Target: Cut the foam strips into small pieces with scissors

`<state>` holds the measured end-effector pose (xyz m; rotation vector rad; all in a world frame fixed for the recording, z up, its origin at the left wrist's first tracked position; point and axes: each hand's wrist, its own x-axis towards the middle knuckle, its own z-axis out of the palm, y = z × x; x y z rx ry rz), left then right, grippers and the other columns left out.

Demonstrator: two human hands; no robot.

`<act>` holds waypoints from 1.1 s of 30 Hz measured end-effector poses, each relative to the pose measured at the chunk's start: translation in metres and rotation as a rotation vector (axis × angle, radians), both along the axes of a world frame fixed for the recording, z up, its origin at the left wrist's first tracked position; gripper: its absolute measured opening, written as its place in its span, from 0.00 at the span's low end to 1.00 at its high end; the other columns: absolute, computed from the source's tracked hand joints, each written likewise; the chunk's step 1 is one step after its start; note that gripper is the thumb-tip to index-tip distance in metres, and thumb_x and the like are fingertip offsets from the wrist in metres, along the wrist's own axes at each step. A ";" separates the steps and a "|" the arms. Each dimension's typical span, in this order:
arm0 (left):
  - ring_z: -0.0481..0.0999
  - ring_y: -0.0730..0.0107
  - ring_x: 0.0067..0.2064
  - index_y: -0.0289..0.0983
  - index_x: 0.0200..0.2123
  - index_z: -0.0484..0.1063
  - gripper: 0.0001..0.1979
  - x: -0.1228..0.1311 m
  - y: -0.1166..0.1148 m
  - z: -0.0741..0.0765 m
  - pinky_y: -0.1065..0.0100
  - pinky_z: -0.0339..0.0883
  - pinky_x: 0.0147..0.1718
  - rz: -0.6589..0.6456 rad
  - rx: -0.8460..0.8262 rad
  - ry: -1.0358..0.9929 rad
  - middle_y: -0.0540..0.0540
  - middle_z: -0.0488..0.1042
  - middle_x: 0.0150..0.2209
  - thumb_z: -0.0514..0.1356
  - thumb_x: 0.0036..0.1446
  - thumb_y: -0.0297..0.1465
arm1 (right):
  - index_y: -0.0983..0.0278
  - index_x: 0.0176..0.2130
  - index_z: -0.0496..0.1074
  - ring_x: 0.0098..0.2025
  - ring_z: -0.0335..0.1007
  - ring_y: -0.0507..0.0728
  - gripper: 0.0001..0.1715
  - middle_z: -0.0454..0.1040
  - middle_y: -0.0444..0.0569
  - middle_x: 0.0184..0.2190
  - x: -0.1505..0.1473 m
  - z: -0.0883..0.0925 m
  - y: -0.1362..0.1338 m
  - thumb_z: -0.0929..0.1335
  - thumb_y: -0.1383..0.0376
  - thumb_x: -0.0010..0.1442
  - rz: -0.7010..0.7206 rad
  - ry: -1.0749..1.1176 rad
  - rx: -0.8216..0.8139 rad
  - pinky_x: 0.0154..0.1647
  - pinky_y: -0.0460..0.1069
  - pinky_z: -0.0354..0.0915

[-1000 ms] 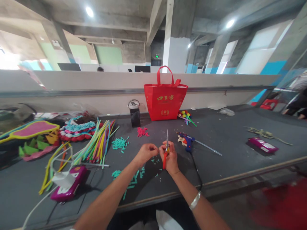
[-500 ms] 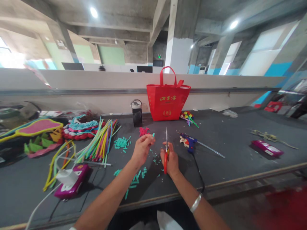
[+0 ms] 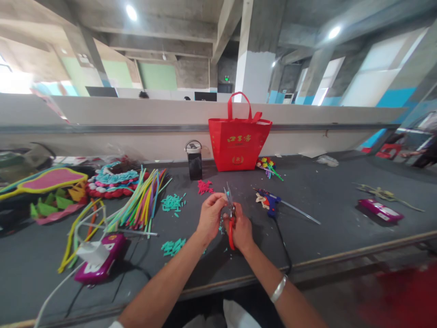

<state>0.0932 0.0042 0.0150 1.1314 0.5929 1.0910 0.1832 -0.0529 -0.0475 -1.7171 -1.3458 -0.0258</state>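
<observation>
My left hand (image 3: pixel 210 215) pinches a small green piece (image 3: pixel 227 194) between thumb and fingers above the dark table. My right hand (image 3: pixel 241 228) is wrapped round red-handled scissors (image 3: pixel 232 232). Their blades point up and away, slightly parted, beside the green piece at my left fingertips. Left of my hands lies a pile of short green pieces (image 3: pixel 173 203), with a second green pile (image 3: pixel 173 246) nearer me, partly behind my left forearm. A small pile of pink pieces (image 3: pixel 205 187) sits beyond my left hand.
A red bag (image 3: pixel 241 146) and a dark bottle (image 3: pixel 195 164) stand at the back. A blue glue gun (image 3: pixel 272 203) with a cord lies right. Colourful stems (image 3: pixel 146 200) and a purple power strip (image 3: pixel 100 259) are left; another purple box (image 3: pixel 379 210) is far right.
My left hand has moved right with the green piece, toward the scissors. The scissors have tilted left and their blades have parted. More of the near green pile is covered by my left forearm.
</observation>
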 end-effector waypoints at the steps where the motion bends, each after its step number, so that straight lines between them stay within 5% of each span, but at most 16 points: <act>1: 0.66 0.76 0.27 0.36 0.27 0.68 0.09 0.000 0.000 0.000 0.73 0.61 0.29 0.001 0.001 0.002 0.52 0.67 0.25 0.63 0.45 0.35 | 0.63 0.49 0.62 0.31 0.72 0.56 0.17 0.74 0.47 0.31 0.000 0.000 0.000 0.62 0.60 0.60 -0.007 -0.004 -0.011 0.28 0.46 0.62; 14: 0.62 0.77 0.25 0.36 0.26 0.70 0.07 0.001 -0.005 0.002 0.76 0.56 0.23 -0.021 -0.088 -0.165 0.53 0.64 0.23 0.65 0.45 0.32 | 0.64 0.46 0.63 0.29 0.72 0.55 0.16 0.74 0.47 0.30 -0.005 0.007 -0.002 0.59 0.58 0.63 -0.100 -0.094 -0.146 0.26 0.46 0.55; 33: 0.64 0.75 0.28 0.35 0.25 0.70 0.07 0.001 -0.001 0.000 0.72 0.58 0.33 -0.062 0.015 -0.194 0.52 0.65 0.24 0.63 0.48 0.32 | 0.62 0.40 0.62 0.27 0.72 0.55 0.10 0.73 0.45 0.26 -0.001 0.003 -0.002 0.58 0.59 0.63 0.016 0.089 0.033 0.27 0.45 0.59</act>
